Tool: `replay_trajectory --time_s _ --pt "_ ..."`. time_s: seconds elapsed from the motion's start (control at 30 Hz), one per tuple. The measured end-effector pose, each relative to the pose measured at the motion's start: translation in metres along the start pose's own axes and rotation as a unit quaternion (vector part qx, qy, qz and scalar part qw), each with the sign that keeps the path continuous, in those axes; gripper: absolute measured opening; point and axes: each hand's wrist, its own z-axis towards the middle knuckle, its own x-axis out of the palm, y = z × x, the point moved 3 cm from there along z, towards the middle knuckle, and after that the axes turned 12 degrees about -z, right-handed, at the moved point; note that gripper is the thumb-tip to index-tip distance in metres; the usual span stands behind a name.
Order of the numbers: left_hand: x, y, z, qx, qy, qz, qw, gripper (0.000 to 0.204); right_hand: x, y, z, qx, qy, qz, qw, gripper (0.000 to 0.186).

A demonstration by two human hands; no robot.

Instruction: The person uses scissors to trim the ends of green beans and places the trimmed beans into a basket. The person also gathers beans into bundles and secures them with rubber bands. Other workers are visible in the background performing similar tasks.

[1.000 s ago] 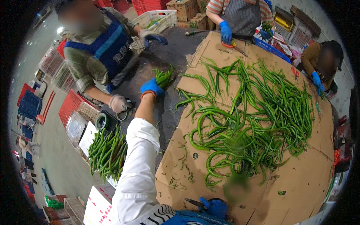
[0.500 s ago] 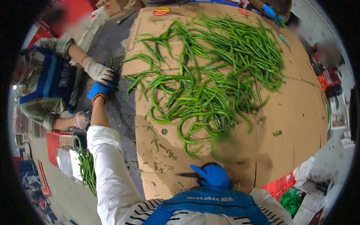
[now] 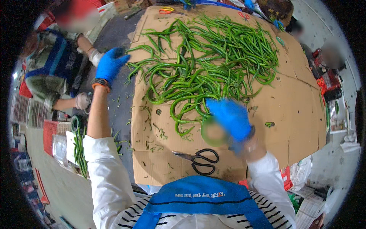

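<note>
My left hand (image 3: 112,65), in a blue glove, is raised over the dark tabletop beside the cardboard's left edge, thumb and fingers apart, holding nothing I can see. A co-worker's gloved hand (image 3: 95,57) is just behind it. My right hand (image 3: 228,116), also blue-gloved and smeared by motion, reaches to the near edge of a spread pile of long green peppers (image 3: 228,57); whether it holds any is unclear. Black-handled scissors (image 3: 194,156) lie on the cardboard (image 3: 289,114) below that hand, among pepper scraps.
The co-worker (image 3: 53,65) stands at the left, near a red crate (image 3: 50,139), a green tape roll (image 3: 75,122) and a pepper bunch (image 3: 79,152). Other workers' gloved hands (image 3: 277,23) are at the far edge, near orange-handled scissors (image 3: 166,10).
My left hand has let go of a pepper bunch near the co-worker's hand. My right hand has left the black scissors and moved forward to the pile. The view has tilted.
</note>
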Motion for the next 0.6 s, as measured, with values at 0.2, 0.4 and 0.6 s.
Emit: replay_trajectory --time_s 0.2,0.4,0.6 --pt "0.035 -0.104 -0.124 0.096 0.111 -0.196 0.969 0.031 0.120 -0.104 0.113 -0.044 0.013 -0.041 0.998 0.027" --pt "0.045 -0.075 -0.205 -0.010 0.123 -0.256 0.959 0.027 0.148 -0.107 0.138 -0.070 0.154 -0.035 0.985 0.027" --pt "0.067 -0.070 -0.225 -0.139 0.121 -0.442 0.878 0.033 0.034 -0.095 0.122 0.138 0.108 0.486 0.856 0.036"
